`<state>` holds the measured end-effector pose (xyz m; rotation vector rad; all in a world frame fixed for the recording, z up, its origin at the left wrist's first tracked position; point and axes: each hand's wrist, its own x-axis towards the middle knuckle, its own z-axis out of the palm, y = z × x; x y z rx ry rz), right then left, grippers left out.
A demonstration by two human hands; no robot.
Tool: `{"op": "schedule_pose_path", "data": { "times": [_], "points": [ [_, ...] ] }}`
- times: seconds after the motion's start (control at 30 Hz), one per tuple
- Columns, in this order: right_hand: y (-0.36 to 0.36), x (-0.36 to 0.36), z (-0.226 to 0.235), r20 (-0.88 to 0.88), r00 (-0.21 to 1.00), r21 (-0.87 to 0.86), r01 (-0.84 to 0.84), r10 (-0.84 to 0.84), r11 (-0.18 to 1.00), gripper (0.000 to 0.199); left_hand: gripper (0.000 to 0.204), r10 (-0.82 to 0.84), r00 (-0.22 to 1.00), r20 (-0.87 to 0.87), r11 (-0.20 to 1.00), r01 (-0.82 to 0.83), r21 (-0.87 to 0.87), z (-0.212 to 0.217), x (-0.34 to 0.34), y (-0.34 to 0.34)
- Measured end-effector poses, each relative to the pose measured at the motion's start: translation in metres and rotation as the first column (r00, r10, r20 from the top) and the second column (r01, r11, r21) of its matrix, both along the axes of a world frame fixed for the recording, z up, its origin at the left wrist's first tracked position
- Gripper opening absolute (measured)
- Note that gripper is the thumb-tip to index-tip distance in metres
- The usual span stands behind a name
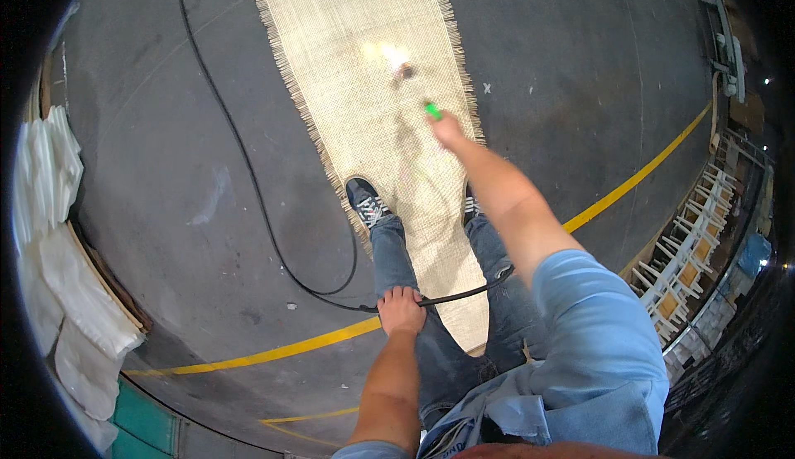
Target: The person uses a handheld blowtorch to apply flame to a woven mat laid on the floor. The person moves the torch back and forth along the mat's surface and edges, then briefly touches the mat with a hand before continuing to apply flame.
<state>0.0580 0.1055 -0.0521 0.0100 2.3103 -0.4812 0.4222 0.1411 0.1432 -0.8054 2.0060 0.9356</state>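
Two hands: left (401, 310) grips one black hose (248, 177), right (447, 130) one green-handled torch (432, 110).

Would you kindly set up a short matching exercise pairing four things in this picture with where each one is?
Things:
1. left hand
2. right hand
3. woven mat
4. white sheets

Places:
A. stacked at the left edge
B. gripping the black hose
C. under the person's shoes
D. holding the green-handled tool

Pairs: 1-B, 2-D, 3-C, 4-A

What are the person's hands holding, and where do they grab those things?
The left hand grips the black hose partway along it. The right hand holds a green-handled tool by its handle.
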Motion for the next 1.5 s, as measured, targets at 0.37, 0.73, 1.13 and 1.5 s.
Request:
{"op": "schedule_pose_path", "data": {
  "times": [0.37,0.73,1.13,1.5],
  "points": [
    [0.106,-0.128,0.069,-0.32,0.872,0.111,0.422,-0.37,0.9,0.046,0.018,0.03,0.999,0.026,0.999,-0.03,0.021,0.002,0.005,-0.005],
    [-0.055,0.051,-0.002,0.178,0.981,0.012,0.076,-0.077,0.997,0.044,0.017,0.039,0.999,0.019,0.999,-0.039,0.008,0.008,0.021,-0.021],
    [-0.2,0.211,0.079,0.318,0.794,-0.35,-0.409,0.518,0.843,0.044,0.014,0.172,0.985,-0.024,0.985,-0.171,0.026,0.022,0.012,-0.041],
    [-0.106,0.027,0.041,0.256,0.896,-0.043,-0.365,0.363,0.93,0.048,0.017,0.155,0.988,-0.02,0.985,-0.156,-0.067,0.021,-0.043,-0.032]
  ]
}}
